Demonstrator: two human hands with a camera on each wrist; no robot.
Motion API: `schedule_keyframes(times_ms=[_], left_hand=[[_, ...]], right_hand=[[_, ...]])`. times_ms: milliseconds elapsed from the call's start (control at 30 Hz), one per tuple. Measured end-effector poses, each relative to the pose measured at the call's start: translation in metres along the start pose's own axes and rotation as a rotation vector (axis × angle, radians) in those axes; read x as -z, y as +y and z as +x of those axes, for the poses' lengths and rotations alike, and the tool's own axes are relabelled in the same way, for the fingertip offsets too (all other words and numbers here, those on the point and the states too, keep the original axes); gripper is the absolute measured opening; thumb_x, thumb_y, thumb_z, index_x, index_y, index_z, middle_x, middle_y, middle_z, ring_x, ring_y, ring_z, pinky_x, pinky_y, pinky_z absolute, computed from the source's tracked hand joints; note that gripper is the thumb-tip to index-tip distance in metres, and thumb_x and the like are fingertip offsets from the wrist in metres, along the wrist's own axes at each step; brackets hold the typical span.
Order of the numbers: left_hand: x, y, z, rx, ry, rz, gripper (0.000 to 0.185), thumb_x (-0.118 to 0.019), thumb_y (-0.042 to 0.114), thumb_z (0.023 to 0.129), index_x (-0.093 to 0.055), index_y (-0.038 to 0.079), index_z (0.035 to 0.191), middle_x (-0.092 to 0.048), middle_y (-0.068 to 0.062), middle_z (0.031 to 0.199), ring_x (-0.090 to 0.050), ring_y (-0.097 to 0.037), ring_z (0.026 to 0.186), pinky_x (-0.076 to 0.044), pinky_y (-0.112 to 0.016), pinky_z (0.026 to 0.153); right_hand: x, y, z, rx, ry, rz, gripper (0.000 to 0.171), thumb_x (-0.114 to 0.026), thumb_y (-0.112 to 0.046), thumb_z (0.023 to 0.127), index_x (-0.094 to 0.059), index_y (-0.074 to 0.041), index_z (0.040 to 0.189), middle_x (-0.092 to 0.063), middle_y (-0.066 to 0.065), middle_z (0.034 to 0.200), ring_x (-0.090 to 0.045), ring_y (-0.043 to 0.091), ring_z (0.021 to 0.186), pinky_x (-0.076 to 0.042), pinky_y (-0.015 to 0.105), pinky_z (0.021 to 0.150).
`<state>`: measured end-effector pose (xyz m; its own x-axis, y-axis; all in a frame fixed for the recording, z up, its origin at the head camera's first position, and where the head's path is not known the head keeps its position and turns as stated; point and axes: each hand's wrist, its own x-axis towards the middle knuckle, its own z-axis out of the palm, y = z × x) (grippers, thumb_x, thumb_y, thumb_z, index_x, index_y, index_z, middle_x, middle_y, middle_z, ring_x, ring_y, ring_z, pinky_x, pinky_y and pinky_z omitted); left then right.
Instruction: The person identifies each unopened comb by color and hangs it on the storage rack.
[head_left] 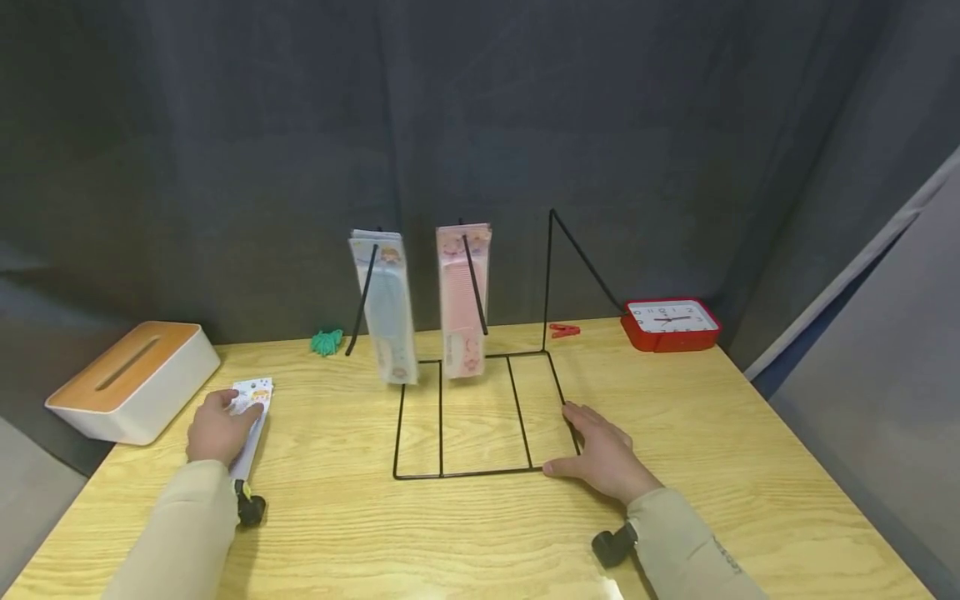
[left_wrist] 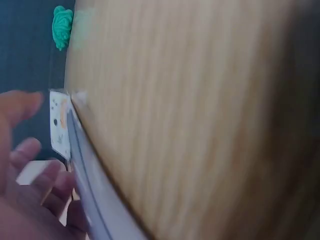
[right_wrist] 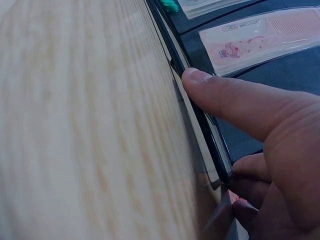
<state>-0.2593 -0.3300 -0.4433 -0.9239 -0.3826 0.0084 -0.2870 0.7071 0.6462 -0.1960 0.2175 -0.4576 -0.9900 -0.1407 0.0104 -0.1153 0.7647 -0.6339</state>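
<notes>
My left hand [head_left: 219, 429] is over a flat white packet [head_left: 257, 398] with a printed, holed top card. In the left wrist view its fingers [left_wrist: 60, 185] lie along one side of the packet [left_wrist: 61, 120], with a gap between the uppermost digit and the card. My right hand [head_left: 603, 450] rests at the front right corner of a black wire rack [head_left: 487, 472]. The thumb touches the front bar; the other fingers reach the side bar. Blue packaged combs [head_left: 390, 308] and pink packaged combs [head_left: 465, 317] hang on two of the rack's hooks.
A white tissue box [head_left: 161, 392] with a wooden lid stands at the left. Along the back lie a green bundle [head_left: 327, 342], a red clip [head_left: 564, 330] and a red clock [head_left: 671, 323]. The third rack arm [head_left: 588, 265] slants toward the clock. A dark curtain [head_left: 480, 125] hangs behind.
</notes>
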Motion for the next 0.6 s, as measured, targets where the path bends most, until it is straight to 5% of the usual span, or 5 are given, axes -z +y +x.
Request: schedule_keyframes(times_ms=[167,367,500,600], left_hand=[[0.004,-0.006,0.006,-0.024,-0.142,0.112,0.098,-0.071,0.042,0.089,-0.018,-0.009,0.154,-0.032,-0.041,0.145,-0.036,-0.061,0.122,-0.035,-0.066,0.096],[0.012,-0.011,0.013,-0.069,-0.267,0.126,0.117,-0.077,0.041,0.084,0.000,-0.015,0.152,-0.022,-0.046,0.148,-0.034,-0.061,0.128,-0.034,-0.067,0.103],[0.014,-0.009,0.011,-0.064,-0.300,0.110,0.103,-0.073,0.041,0.087,-0.015,-0.017,0.150,-0.034,-0.043,0.140,-0.048,-0.052,0.113,-0.044,-0.058,0.091],[0.014,-0.002,0.003,-0.078,-0.240,0.111,0.078,-0.062,0.039,0.096,-0.032,-0.017,0.142,-0.045,-0.039,0.133,-0.052,-0.048,0.109,-0.044,-0.057,0.090]], right_hand=[[0.000,0.000,0.000,-0.008,-0.003,0.006,0.105,-0.087,-0.046,0.073,-0.037,0.002,0.152,-0.033,0.023,0.159,-0.023,0.044,0.147,-0.015,0.066,0.109],[-0.001,0.001,0.001,-0.005,-0.002,0.001,0.105,-0.087,-0.047,0.073,-0.037,0.002,0.152,-0.034,0.022,0.159,-0.023,0.043,0.147,-0.014,0.065,0.110],[-0.001,0.001,0.002,-0.006,0.000,-0.008,0.105,-0.087,-0.047,0.073,-0.038,0.002,0.152,-0.034,0.022,0.158,-0.024,0.043,0.147,-0.015,0.065,0.110],[-0.001,0.001,0.002,-0.010,-0.001,-0.008,0.106,-0.087,-0.048,0.072,-0.038,0.001,0.152,-0.034,0.022,0.159,-0.024,0.043,0.147,-0.015,0.065,0.109]])
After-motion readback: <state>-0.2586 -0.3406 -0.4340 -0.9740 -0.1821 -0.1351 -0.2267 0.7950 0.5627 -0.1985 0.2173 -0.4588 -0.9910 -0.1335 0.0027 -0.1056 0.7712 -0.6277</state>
